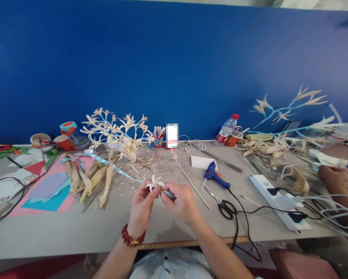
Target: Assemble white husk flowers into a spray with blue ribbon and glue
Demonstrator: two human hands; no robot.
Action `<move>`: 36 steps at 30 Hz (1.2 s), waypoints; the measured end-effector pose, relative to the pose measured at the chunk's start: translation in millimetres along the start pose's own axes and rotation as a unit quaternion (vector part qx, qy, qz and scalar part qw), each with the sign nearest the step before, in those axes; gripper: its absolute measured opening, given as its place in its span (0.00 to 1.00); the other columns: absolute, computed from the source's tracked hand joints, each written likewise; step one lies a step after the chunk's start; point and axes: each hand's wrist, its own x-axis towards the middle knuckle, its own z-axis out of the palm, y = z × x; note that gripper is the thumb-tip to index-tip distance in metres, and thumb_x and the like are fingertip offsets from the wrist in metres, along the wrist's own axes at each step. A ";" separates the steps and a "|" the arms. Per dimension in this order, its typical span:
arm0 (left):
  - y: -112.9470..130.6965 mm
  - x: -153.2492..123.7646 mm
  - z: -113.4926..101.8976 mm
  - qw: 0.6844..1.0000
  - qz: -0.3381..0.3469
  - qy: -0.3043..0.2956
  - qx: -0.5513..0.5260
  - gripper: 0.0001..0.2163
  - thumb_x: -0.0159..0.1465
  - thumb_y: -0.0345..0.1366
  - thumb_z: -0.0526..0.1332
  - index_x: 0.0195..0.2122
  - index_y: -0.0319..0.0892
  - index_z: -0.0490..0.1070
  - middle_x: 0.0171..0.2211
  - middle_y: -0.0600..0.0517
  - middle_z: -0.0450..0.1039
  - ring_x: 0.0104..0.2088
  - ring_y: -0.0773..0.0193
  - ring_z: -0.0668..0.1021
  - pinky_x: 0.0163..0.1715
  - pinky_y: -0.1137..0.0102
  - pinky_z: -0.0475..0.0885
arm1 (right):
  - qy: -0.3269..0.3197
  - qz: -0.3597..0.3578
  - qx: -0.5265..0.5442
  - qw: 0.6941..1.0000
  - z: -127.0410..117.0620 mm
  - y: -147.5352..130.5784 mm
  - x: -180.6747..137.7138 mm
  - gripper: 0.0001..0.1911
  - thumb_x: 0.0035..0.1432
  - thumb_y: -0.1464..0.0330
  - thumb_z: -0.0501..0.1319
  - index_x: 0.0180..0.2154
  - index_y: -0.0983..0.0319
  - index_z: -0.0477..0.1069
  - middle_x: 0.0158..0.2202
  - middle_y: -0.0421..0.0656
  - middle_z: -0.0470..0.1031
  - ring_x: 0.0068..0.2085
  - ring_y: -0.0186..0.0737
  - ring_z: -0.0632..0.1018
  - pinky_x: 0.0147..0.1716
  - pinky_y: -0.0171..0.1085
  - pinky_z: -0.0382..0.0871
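Observation:
Both my hands meet over the middle of the grey table point(75, 232). My left hand point(141, 205), with a red bead bracelet on its wrist, pinches a small cream husk flower point(154, 183) from below. My right hand point(181, 201) is closed on the flower's stem, which is wrapped in light blue ribbon point(169, 193). A long strand of that ribbon point(115, 167) trails away to the left across the table.
Corn husks point(89, 178) and coloured paper sheets point(46, 192) lie to the left, a finished husk flower bouquet point(115, 131) behind. A blue glue gun point(216, 176), scissors point(226, 207), a thin stick point(194, 187) and a power strip point(278, 201) lie right. Another person's hands point(336, 178) work at far right.

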 end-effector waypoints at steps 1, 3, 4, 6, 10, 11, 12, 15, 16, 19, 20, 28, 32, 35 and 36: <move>0.8 -0.2 0.0 1.000 0.006 0.001 0.004 0.06 0.53 0.32 0.70 0.31 0.42 0.75 0.29 0.55 0.74 0.31 0.68 0.74 0.35 0.74 0.69 | -0.014 0.005 0.012 1.000 -2.0 -0.4 1.1 0.08 0.58 0.68 0.58 0.28 0.62 0.73 0.21 0.37 0.69 0.23 0.31 0.65 0.25 0.32 0.55; 2.5 -0.4 -0.3 1.000 0.010 -0.007 -0.001 0.05 0.54 0.31 0.70 0.30 0.42 0.74 0.29 0.55 0.72 0.31 0.69 0.73 0.34 0.75 0.68 | -0.057 0.026 0.077 0.995 -6.5 -0.1 4.3 0.09 0.59 0.67 0.58 0.30 0.62 0.74 0.23 0.38 0.72 0.24 0.32 0.67 0.25 0.31 0.57; 3.2 -0.4 -0.5 1.000 0.007 -0.016 -0.008 0.05 0.54 0.31 0.70 0.29 0.41 0.74 0.29 0.54 0.72 0.32 0.69 0.73 0.34 0.75 0.68 | -0.079 0.039 0.117 0.989 -8.3 0.8 5.9 0.10 0.59 0.66 0.58 0.30 0.62 0.75 0.24 0.39 0.73 0.25 0.33 0.68 0.26 0.31 0.58; 4.0 -0.4 -0.8 0.999 -0.005 -0.027 -0.022 0.05 0.54 0.30 0.69 0.28 0.41 0.74 0.30 0.54 0.72 0.32 0.70 0.72 0.33 0.76 0.67 | -0.102 0.064 0.190 0.974 -9.9 4.0 8.7 0.12 0.59 0.62 0.59 0.31 0.63 0.75 0.27 0.41 0.75 0.28 0.35 0.70 0.28 0.32 0.60; 4.8 -0.4 -0.1 0.999 -0.019 -0.023 -0.037 0.05 0.53 0.31 0.70 0.29 0.41 0.75 0.29 0.54 0.71 0.29 0.72 0.71 0.30 0.78 0.66 | -0.100 0.129 0.303 0.939 -5.5 11.6 10.2 0.15 0.54 0.58 0.65 0.28 0.64 0.74 0.24 0.39 0.72 0.26 0.32 0.67 0.26 0.31 0.58; 5.3 -0.4 0.4 0.999 -0.021 -0.022 -0.038 0.05 0.53 0.31 0.70 0.29 0.41 0.75 0.29 0.54 0.71 0.28 0.72 0.70 0.29 0.78 0.66 | -0.101 0.144 0.330 0.927 -3.8 12.8 9.9 0.15 0.52 0.58 0.66 0.27 0.64 0.73 0.23 0.38 0.70 0.24 0.30 0.65 0.24 0.31 0.56; 6.2 -0.3 1.0 0.999 -0.024 -0.024 -0.040 0.06 0.52 0.31 0.71 0.29 0.40 0.75 0.28 0.54 0.71 0.26 0.73 0.69 0.28 0.78 0.66 | -0.105 0.156 0.354 0.916 -2.2 13.7 9.6 0.16 0.51 0.57 0.67 0.26 0.64 0.72 0.22 0.37 0.69 0.23 0.29 0.62 0.22 0.30 0.53; 9.8 0.5 2.4 0.997 -0.040 -0.041 -0.046 0.07 0.51 0.31 0.72 0.28 0.39 0.75 0.29 0.54 0.71 0.24 0.74 0.67 0.25 0.78 0.64 | -0.116 0.181 0.402 0.890 0.8 14.5 8.8 0.18 0.48 0.56 0.69 0.26 0.64 0.72 0.19 0.35 0.65 0.20 0.27 0.56 0.20 0.30 0.48; 11.0 0.9 2.7 0.997 -0.046 -0.050 -0.048 0.07 0.50 0.32 0.72 0.27 0.38 0.75 0.29 0.54 0.70 0.24 0.74 0.66 0.24 0.78 0.63 | -0.118 0.184 0.406 0.887 1.2 14.4 8.6 0.18 0.47 0.55 0.69 0.26 0.64 0.72 0.18 0.35 0.65 0.19 0.27 0.56 0.19 0.30 0.47; 13.1 1.9 3.2 0.994 -0.065 -0.068 -0.051 0.07 0.50 0.32 0.72 0.27 0.38 0.75 0.27 0.54 0.69 0.23 0.74 0.65 0.22 0.78 0.62 | -0.104 0.150 0.384 0.905 1.2 12.4 7.9 0.18 0.49 0.55 0.67 0.26 0.64 0.71 0.21 0.38 0.69 0.22 0.29 0.62 0.22 0.31 0.54; 13.0 1.8 3.4 0.994 -0.068 -0.065 -0.052 0.07 0.50 0.32 0.72 0.27 0.38 0.75 0.27 0.54 0.69 0.23 0.74 0.65 0.22 0.78 0.62 | -0.093 0.130 0.362 0.919 1.0 11.4 7.4 0.16 0.51 0.56 0.66 0.26 0.63 0.71 0.22 0.39 0.70 0.23 0.31 0.65 0.24 0.31 0.57; 3.9 -1.6 0.6 0.999 -0.029 0.003 -0.016 0.09 0.51 0.33 0.72 0.31 0.43 0.75 0.28 0.55 0.74 0.30 0.68 0.74 0.34 0.74 0.68 | 0.010 -0.014 0.044 0.999 2.4 2.8 1.0 0.07 0.57 0.68 0.58 0.27 0.61 0.72 0.22 0.38 0.72 0.23 0.32 0.67 0.26 0.32 0.58; 5.6 -1.4 -1.4 1.000 -0.012 0.010 -0.002 0.07 0.52 0.33 0.71 0.32 0.42 0.76 0.28 0.55 0.73 0.29 0.69 0.73 0.31 0.74 0.67 | -0.046 0.021 0.105 0.993 -5.0 -1.1 4.6 0.09 0.58 0.67 0.58 0.29 0.62 0.74 0.25 0.39 0.74 0.25 0.33 0.69 0.27 0.32 0.59; 9.7 -1.4 -1.0 1.000 -0.020 -0.003 0.004 0.06 0.53 0.32 0.71 0.31 0.41 0.77 0.28 0.54 0.73 0.27 0.70 0.71 0.29 0.75 0.65 | -0.082 0.078 0.207 0.972 -9.7 -0.2 7.8 0.10 0.57 0.63 0.61 0.29 0.63 0.75 0.25 0.39 0.73 0.25 0.31 0.68 0.25 0.31 0.58; 11.0 -1.6 -0.7 1.000 -0.024 -0.009 0.008 0.06 0.53 0.32 0.71 0.31 0.41 0.77 0.28 0.54 0.73 0.27 0.70 0.71 0.28 0.75 0.65 | -0.089 0.100 0.237 0.962 -10.1 0.8 8.3 0.11 0.56 0.62 0.62 0.29 0.63 0.75 0.24 0.39 0.72 0.23 0.30 0.66 0.23 0.30 0.57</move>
